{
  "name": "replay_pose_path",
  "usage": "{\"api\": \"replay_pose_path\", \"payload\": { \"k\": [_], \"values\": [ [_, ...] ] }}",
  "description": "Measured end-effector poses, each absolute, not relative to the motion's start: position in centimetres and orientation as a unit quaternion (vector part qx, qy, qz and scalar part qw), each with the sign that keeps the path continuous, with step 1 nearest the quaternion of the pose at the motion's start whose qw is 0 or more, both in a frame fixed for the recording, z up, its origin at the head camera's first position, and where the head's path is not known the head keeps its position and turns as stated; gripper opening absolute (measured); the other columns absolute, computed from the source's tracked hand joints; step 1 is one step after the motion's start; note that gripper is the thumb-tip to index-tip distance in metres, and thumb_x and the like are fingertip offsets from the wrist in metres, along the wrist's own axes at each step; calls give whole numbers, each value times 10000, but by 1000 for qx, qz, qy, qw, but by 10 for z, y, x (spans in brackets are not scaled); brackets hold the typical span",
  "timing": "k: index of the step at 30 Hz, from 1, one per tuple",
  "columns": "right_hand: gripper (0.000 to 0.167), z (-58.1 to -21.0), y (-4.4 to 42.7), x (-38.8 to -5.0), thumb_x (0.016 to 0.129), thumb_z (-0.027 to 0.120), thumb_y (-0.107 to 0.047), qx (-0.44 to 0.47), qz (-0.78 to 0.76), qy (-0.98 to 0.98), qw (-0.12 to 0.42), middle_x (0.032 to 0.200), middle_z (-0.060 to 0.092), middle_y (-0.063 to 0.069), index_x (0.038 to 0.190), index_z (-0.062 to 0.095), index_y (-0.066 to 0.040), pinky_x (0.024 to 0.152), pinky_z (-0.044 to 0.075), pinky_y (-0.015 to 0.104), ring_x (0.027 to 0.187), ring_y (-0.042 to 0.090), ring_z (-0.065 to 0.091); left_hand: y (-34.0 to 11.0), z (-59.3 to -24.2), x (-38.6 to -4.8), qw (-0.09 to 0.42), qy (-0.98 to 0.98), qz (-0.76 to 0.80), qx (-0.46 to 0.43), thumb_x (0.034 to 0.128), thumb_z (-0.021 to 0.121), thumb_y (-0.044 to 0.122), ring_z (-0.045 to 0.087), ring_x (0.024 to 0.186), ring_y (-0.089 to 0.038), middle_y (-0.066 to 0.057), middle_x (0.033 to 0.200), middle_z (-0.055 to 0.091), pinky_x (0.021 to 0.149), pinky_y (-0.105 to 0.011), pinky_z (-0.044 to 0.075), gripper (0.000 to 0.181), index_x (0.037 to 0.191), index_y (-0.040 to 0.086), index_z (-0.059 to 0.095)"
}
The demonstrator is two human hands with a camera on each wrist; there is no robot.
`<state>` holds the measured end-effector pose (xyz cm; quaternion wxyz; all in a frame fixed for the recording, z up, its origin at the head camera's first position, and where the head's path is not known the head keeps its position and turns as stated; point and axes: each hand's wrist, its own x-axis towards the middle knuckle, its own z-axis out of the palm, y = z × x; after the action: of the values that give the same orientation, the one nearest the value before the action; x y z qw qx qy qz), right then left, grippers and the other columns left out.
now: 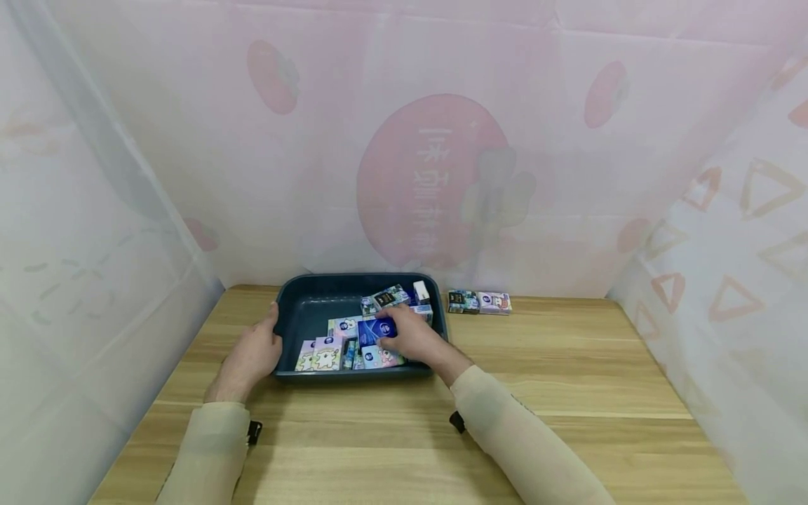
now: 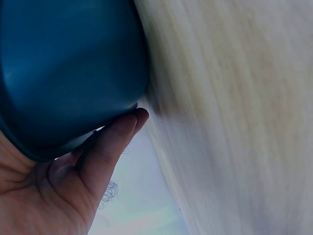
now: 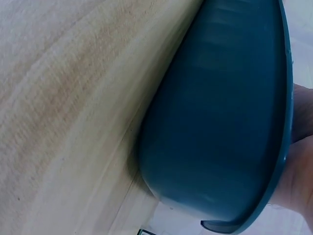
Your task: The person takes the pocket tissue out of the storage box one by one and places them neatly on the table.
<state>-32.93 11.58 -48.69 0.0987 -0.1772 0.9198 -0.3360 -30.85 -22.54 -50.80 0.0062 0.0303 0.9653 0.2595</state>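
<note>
A dark teal plastic bin (image 1: 353,376) stands on the table and holds several small tissue packs in its right and front parts. My left hand (image 1: 249,354) grips the bin's left side, thumb at the rim. In the left wrist view, the left hand's fingers (image 2: 110,147) bend under the rim against the outer wall. Inside the bin, my right hand (image 1: 416,337) pinches a dark blue tissue pack (image 1: 371,331) between thumb and fingers. White cartoon packs (image 1: 327,353) lie at the front left. In the right wrist view, the bin wall (image 3: 215,112) hides most of that hand.
Two more tissue packs, one dark (image 1: 463,301) and one white and purple (image 1: 495,303), lie side by side on the wooden table (image 1: 555,393), right of the bin. A printed pink cloth (image 1: 315,175) hangs behind, with pale cloth at both sides.
</note>
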Motion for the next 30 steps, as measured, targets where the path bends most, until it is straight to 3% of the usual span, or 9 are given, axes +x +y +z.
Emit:
{"api": "replay_pose_path", "payload": {
  "k": [5,10,17,23,27,30],
  "values": [
    [505,-487,115,-327,1082,844,-113,-179,-360,912,85,1622,578,226,1569,710,-122,1305,537,603,1463,399,647,-225,-508,-309,8,965,260,28,1158,477,59,517,611,-205,-128,879,556,604,-380,451,762,1837,-88,164],
    [416,-487,117,-326,1099,789,-67,-179,-383,903,73,1626,565,206,1504,744,-149,1238,594,573,1394,364,669,-224,-508,-308,12,965,260,21,1166,480,66,525,616,-204,-150,915,581,609,-382,458,762,1843,-74,161],
    [314,-487,123,-330,1138,729,-58,-200,-404,891,51,1511,680,150,1432,789,-149,1048,622,496,1248,290,675,-224,-509,-309,14,966,257,18,1166,482,66,532,619,-206,-169,929,592,607,-377,461,767,1848,-65,157],
    [251,-481,133,-330,1153,730,-102,-184,-437,880,25,1506,738,119,1378,820,-169,982,640,417,1332,314,733,-224,-508,-308,12,967,254,14,1170,483,70,545,654,-225,-347,1273,694,625,-382,463,763,1849,-59,161],
    [233,-479,141,-330,1159,732,-115,-174,-459,871,10,1448,777,133,1369,823,-157,824,665,380,1237,338,785,-224,-507,-308,16,967,256,12,1171,476,70,553,665,-233,-392,1443,657,629,-383,467,760,1851,-55,159],
    [225,-479,147,-332,1162,738,-129,-164,-473,866,-1,1416,795,125,1368,824,-156,838,693,387,1235,339,795,-224,-507,-308,16,967,255,12,1172,475,70,557,683,-239,-417,1567,604,641,-385,468,760,1850,-57,155]
  ]
}}
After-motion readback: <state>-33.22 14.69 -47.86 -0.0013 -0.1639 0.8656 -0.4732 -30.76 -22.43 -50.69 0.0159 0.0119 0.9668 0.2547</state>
